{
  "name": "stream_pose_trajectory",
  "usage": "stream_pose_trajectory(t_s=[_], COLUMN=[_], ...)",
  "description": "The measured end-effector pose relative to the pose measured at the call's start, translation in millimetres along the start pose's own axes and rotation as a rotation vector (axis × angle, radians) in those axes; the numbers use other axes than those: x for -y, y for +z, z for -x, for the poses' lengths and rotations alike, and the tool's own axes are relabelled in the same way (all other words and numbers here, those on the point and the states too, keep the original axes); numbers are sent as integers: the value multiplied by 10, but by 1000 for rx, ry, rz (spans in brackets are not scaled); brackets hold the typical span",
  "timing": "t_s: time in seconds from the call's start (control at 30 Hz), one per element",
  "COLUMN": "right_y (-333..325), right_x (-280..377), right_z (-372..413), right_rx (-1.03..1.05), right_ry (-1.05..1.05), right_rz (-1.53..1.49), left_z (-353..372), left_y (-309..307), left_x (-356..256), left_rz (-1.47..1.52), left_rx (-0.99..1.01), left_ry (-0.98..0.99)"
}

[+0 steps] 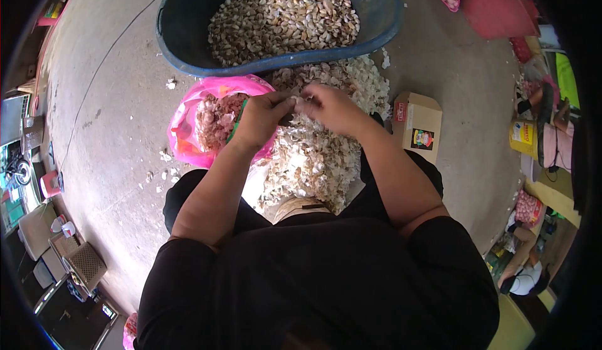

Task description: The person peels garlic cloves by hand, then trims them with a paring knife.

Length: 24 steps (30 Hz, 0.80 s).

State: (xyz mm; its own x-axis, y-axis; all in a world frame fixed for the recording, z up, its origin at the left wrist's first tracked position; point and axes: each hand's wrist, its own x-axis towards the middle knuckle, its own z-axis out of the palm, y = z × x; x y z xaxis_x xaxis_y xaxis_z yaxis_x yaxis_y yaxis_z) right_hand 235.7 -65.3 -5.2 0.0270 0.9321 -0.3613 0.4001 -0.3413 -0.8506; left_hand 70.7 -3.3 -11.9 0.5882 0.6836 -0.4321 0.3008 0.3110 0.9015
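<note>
My left hand (260, 117) is closed, its fingertips pinching a small whitish piece of garlic (297, 102). The fingers of my right hand (333, 108) meet it from the other side, pinched on the same piece and slightly blurred. A pink plastic bag (182, 119) of reddish garlic bulbs (216, 121) stands open beside my left hand. A thin green strip (239, 119) shows along that hand; what it belongs to is hidden. Beneath both hands lies a heap of papery garlic skins (307, 168) between my legs.
A big blue tub (179, 52) beyond the hands holds many loose garlic cloves (285, 21). To the right stands a cardboard box (416, 121). Skin scraps dot the concrete floor (119, 137). Other people (527, 278) sit at the far right among bags and a yellow container (522, 135).
</note>
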Motion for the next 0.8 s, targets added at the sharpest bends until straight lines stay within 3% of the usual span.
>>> stream_pose_trajectory(t_s=[0.07, 0.17, 0.4, 0.47, 0.6, 0.67, 0.73, 0.8], right_y=[75, 46, 63, 9, 36, 121, 207, 221], right_x=[-96, -61, -44, 8, 22, -36, 31, 98], right_z=[13, 42, 91, 106, 74, 56, 98, 146], right_rx=[91, 115, 25, 151, 455, 360, 204, 154], right_ry=[-195, -145, -252, -162, 157, 93, -46, -78], right_rz=[208, 128, -9, 29, -40, 114, 273, 158], left_z=[-13, 68, 138, 155, 153, 199, 158, 155], left_y=[-18, 37, 83, 28, 9, 47, -25, -55], left_x=[55, -16, -61, -114, -95, -106, -92, -78], left_rz=[-243, -376, 129, 133, -348, -189, -243, -249], left_rx=[39, 1, 41, 89, 236, 224, 231, 184], left_ry=[81, 218, -24, -56, 36, -119, -140, -141])
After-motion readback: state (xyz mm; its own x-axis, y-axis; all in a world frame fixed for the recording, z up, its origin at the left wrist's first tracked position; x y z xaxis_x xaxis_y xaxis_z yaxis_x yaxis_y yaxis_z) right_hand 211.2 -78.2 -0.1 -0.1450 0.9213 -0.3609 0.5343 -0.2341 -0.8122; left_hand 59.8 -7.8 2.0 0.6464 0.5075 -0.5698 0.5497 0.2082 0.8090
